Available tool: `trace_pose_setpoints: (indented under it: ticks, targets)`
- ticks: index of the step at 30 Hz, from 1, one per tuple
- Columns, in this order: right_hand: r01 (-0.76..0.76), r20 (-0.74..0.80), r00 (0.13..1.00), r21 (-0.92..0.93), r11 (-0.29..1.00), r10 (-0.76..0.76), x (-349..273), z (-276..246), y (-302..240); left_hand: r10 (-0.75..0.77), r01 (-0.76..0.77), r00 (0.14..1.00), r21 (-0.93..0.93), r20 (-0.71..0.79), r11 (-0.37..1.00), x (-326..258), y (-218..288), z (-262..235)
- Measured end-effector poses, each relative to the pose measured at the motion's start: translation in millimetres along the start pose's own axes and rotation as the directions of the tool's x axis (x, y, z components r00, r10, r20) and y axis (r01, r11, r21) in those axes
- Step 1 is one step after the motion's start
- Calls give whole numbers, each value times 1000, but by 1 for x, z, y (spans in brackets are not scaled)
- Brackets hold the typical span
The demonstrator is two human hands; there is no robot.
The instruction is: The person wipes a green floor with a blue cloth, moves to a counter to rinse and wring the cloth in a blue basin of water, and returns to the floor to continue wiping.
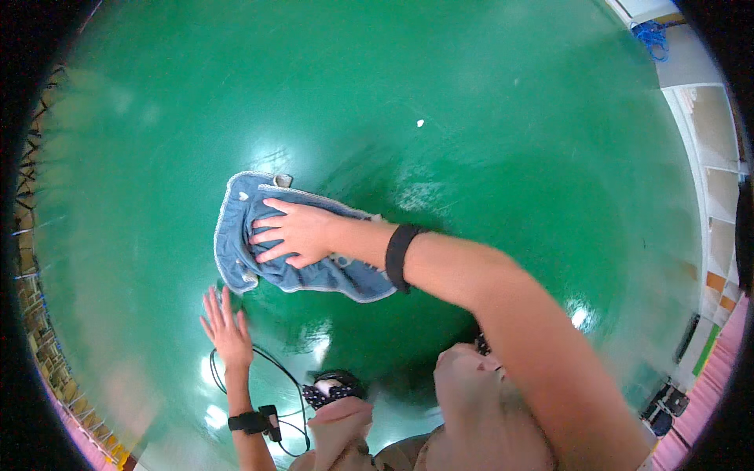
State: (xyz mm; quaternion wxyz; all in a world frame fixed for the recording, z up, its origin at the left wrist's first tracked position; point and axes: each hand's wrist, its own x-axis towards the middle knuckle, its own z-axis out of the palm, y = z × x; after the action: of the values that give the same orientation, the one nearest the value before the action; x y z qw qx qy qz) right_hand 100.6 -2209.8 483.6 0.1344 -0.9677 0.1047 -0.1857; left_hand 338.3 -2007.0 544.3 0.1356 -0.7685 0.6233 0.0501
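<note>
A blue cloth [353, 284] with white trim and small white heart marks lies crumpled on the glossy green floor [503, 180]. My right hand [294, 233] presses flat on its left part, fingers spread, with the forearm reaching in from the lower right. My left hand [228, 330] rests near the floor just below the cloth's lower left corner, fingers stretched out and nothing in it. Dark bands circle both wrists, and a small black device sits on the left one.
A black cable [275, 361] loops beside my left wrist, near my shoe [334, 388]. Beyond the cloth lies a small white scrap [420, 123]. White shelving [719, 188] lines the right edge, with a blue cord bundle [650, 39] farther up. Stacked wire racks [31, 290] run along the left.
</note>
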Motion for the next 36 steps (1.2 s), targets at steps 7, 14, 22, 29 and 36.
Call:
trace_pose_setpoints:
  ticks: [7, 14, 22, 29, 36]
  targets:
    - [-424, -120, 906, -278, 862, 406, -40, 22, 17, -326, 302, 923, 142, 203, 943, -61, -59, 82]
    - [-687, -403, 725, -483, 542, 559, -202, -12, 69, -130, 129, 991, -20, -31, 991, -74, -95, 105]
    - [-885, -419, 29, -433, -172, 907, -579, -144, 47, -142, 126, 983, 136, 120, 983, -60, -82, 50]
    - [-763, -418, -482, -232, -603, 770, -654, -83, -121, -192, 158, 974, 242, 124, 957, -48, -148, 2]
    - [-842, -258, -520, -6, -539, 814, -700, -136, -95, -107, 101, 992, 74, 73, 992, -12, -142, 66]
